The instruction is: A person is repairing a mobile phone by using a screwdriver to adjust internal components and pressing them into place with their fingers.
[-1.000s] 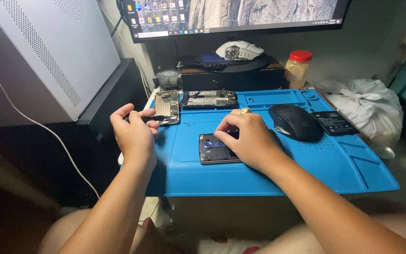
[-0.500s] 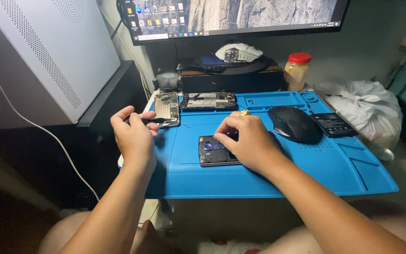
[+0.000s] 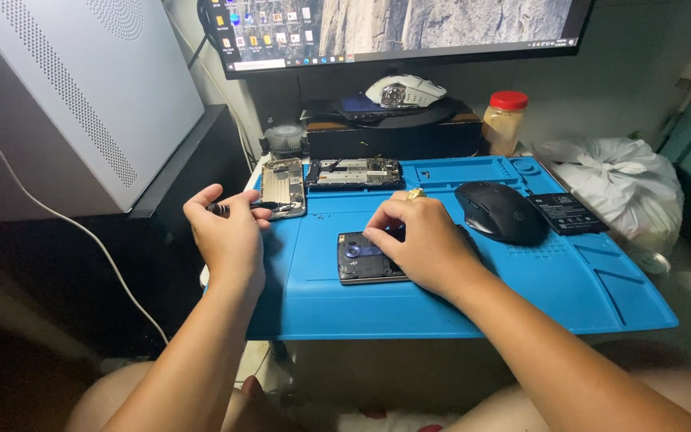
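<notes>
A dark opened phone (image 3: 361,258) lies on the blue work mat (image 3: 521,296). My right hand (image 3: 421,244) rests on top of it, fingertips pressing its upper side, a ring on one finger. Over the mat's left edge, my left hand (image 3: 225,236) is closed around a small dark screwdriver (image 3: 237,209), whose tip points right toward a bare phone frame (image 3: 284,186). A second stripped phone part (image 3: 355,173) lies at the mat's far edge.
A black mouse (image 3: 501,212) and a flat black battery (image 3: 567,213) lie on the mat's right. Behind stand a monitor (image 3: 393,28), a white mouse (image 3: 404,90), a red-lidded jar (image 3: 504,122) and a white plastic bag (image 3: 613,184). A white computer case (image 3: 73,96) stands left.
My left hand with the screwdriver has shifted slightly. My right hand stays on the phone with its fingers adjusting a little.
</notes>
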